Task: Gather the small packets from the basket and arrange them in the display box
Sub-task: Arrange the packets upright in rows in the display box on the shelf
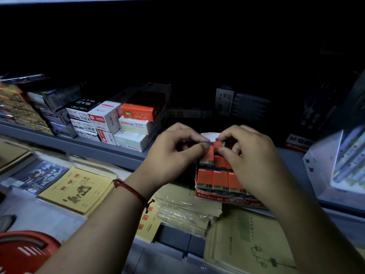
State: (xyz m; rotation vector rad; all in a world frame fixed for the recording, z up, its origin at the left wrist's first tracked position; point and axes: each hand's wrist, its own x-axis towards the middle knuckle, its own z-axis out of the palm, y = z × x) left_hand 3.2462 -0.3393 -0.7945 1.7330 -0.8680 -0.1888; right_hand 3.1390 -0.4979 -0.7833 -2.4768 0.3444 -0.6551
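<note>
— What's on the shelf?
— Stacked stationery boxes, an orange one on top.
— And below?
— Yellow notebooks (some in clear wrap), a blue comic cover to their left.

Both hands pinch one orange packet above the display box.
</note>
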